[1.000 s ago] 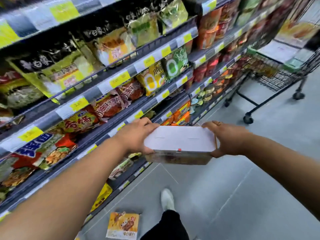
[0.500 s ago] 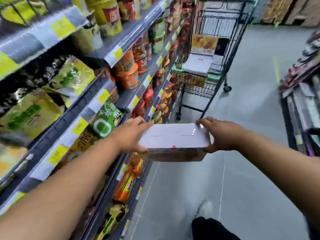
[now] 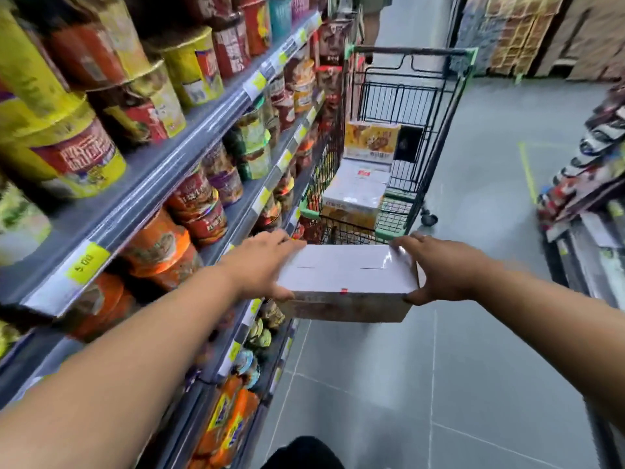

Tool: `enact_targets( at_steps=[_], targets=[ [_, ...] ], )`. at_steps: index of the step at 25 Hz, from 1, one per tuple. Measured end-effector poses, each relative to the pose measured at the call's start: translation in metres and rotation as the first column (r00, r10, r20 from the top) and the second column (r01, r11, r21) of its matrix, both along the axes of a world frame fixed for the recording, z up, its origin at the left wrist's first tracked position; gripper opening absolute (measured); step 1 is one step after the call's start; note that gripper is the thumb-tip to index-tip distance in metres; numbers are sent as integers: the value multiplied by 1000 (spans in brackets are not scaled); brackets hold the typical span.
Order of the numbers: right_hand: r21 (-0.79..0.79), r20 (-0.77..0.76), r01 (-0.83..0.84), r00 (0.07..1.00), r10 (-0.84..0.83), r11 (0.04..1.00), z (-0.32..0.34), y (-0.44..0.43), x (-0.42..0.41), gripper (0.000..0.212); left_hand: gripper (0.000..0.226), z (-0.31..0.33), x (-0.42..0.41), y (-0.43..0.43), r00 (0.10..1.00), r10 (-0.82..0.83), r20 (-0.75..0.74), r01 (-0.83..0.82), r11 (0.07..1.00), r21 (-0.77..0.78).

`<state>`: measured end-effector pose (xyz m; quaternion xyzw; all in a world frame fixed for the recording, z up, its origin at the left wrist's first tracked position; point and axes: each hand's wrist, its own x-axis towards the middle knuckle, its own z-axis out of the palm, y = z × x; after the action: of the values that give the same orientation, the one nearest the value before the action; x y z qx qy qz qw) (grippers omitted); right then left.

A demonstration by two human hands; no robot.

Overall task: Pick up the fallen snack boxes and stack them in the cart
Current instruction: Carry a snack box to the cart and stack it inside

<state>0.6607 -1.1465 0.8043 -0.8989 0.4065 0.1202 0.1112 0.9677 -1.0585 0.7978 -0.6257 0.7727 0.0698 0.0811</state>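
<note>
Item: snack box [image 3: 345, 272], white top face with a small red mark at the near edge, printed side panel facing the holder. Held level in the air at mid-aisle, just short of the near end of the cart [image 3: 399, 99] and apart from it.

Left hand [image 3: 260, 265]: clasps the box's left end, fingers laid over the top corner, thumb curled under the near edge.

Right hand [image 3: 439, 269]: clasps the right end, fingers along the far top corner, thumb hooked at the near lower corner. Both forearms extended, bare.

Cart: black wire basket, green corner caps, on castors, parked against the left shelving. Contents: stacked boxes [image 3: 355, 194], white tops up, piled at the basket's left side; one printed box [image 3: 370, 140] standing upright behind them against the back wire.

Left shelving [image 3: 189, 130]: grey tiers with yellow price tags [image 3: 86, 262], stocked with cup noodles [image 3: 189, 69] in yellow, red and orange tubs; blurred.

Right shelving [image 3: 595, 184]: packaged goods, too blurred to identify.

Floor [image 3: 473, 367]: grey tile, a yellow line marked beyond the cart.
</note>
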Motion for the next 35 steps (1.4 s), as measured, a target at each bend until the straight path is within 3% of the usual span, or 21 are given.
enact_targets(
  at_steps=[14,19,25,35],
  targets=[
    [34,99,265,959,-267,964,-23,-289,79,103,99,-11,84,-352,993,-118,7,118,993,25],
    [52,53,298,952,-300,953,-65,-361,81,99,102,-46,78,-436,982,-147,115,138,987,78],
    [194,-24,270,962,-271,943,-148,-410,90,90,92,-116,65,-489,963,-136,233,84,972,221],
    [324,-118,326,945,-304,888,-266,-433,123,82,71,-236,77,-514,954,-157,254,66,940,335]
  ],
)
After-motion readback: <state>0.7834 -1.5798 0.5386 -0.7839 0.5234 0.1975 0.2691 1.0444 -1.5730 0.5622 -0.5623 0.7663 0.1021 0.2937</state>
